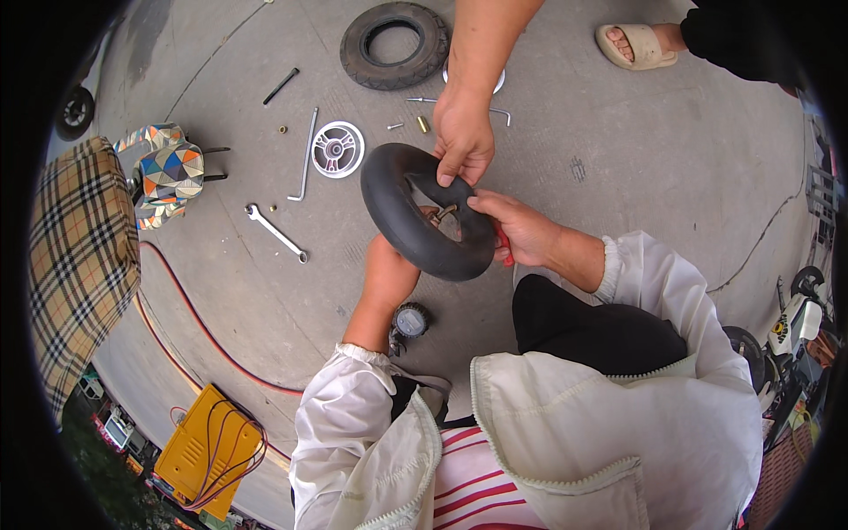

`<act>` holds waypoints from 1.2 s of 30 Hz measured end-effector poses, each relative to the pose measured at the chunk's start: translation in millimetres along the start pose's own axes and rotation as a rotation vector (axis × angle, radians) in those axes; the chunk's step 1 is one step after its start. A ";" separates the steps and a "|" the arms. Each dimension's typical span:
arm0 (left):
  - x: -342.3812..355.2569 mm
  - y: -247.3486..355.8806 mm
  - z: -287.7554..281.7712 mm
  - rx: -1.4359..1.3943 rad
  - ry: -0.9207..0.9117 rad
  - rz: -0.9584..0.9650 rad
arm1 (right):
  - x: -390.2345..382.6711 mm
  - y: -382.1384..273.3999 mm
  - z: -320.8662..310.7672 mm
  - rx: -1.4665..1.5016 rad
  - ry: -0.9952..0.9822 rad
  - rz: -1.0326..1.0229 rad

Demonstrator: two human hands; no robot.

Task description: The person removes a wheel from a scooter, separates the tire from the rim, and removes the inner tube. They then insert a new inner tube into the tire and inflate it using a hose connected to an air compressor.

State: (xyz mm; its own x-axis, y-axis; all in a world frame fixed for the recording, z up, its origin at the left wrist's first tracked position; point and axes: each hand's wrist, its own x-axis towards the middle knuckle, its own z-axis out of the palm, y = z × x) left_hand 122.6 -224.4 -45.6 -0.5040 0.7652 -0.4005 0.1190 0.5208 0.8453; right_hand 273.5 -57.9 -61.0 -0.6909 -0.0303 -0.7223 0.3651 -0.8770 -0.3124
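A black inflated inner tube (384, 199) is held up above the floor, tilted. My left hand (393, 268) is closed at its near left side, the fingers mostly hidden behind the rubber; fingertips show in the hole by a bent brass valve stem (446, 213). My right hand (523, 228) pinches the right side, thumb on top. Under it juts a red handle (503, 240), whose tool is hidden. Another person's hand (464, 132) reaches from the far side and grips the tube's far edge.
On the floor lie a tyre (353, 53), a silver wheel rim (338, 149), an L-shaped wrench (305, 159), a combination spanner (276, 234) and a brass sleeve (423, 124). A pressure gauge (411, 320) stands by my left forearm. At left are a hose (190, 309) and a yellow box (208, 450).
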 end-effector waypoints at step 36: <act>-7.1 -3.3 29.3 0.146 -0.019 0.043 | 5.9 38.8 -19.7 -0.109 -0.042 0.036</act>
State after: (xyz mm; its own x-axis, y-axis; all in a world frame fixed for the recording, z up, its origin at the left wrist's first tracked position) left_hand 150.9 -220.5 -55.9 -0.4798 0.7942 -0.3729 0.2636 0.5358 0.8021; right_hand 295.9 -82.6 -89.6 -0.7010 -0.0833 -0.7083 0.4543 -0.8177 -0.3535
